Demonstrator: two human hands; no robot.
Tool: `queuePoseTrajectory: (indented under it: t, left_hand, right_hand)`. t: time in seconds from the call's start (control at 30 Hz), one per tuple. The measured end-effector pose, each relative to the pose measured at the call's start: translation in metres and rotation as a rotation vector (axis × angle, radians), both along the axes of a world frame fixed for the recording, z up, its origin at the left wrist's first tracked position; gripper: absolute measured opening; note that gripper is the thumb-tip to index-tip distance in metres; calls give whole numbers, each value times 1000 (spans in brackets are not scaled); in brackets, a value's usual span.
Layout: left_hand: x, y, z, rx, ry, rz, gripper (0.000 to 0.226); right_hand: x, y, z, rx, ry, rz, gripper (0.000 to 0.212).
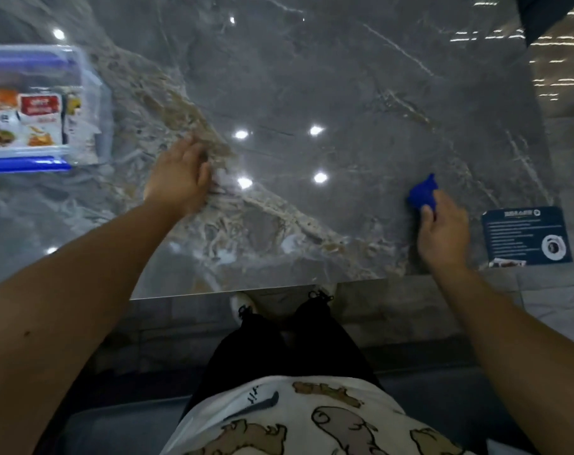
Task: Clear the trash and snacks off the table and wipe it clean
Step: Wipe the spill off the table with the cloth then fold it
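The glossy grey marble table fills the upper view. My left hand lies over the table near its middle left, fingers curled around something small and white at its fingertips; blur hides what it is. My right hand is near the table's right front and pinches a small blue cloth that rests against the surface. A clear plastic box with blue clips stands at the left edge, holding several snack packets.
A dark blue printed card lies at the table's right front corner. The table's front edge runs just above my legs and shoes. Grey tiled floor shows to the right and below.
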State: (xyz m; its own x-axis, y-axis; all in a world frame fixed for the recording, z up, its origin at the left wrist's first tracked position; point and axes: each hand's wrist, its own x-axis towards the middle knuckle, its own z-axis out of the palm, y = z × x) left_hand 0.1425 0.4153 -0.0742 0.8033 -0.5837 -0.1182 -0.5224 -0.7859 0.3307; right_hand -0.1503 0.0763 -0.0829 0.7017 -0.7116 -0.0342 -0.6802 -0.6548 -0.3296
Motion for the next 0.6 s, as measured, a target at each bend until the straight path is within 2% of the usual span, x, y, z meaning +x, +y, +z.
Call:
queuePoseTrajectory:
  t: [0.1, 0.23, 0.4, 0.6]
  left_hand:
    - [-11, 54, 1, -29, 3, 27, 46]
    - [-17, 133, -8, 10, -36, 116, 47]
    - [-18, 206, -27, 78, -74, 274, 39]
    - [-23, 241, -35, 121, -84, 299, 56]
  right_hand:
    - [-1, 16, -13, -81, 232, -25, 54]
    - [13, 55, -12, -61, 253, -3, 57]
    - [47, 162, -15, -80, 289, 152, 59]
    - [93, 272, -20, -57, 232, 342, 59]
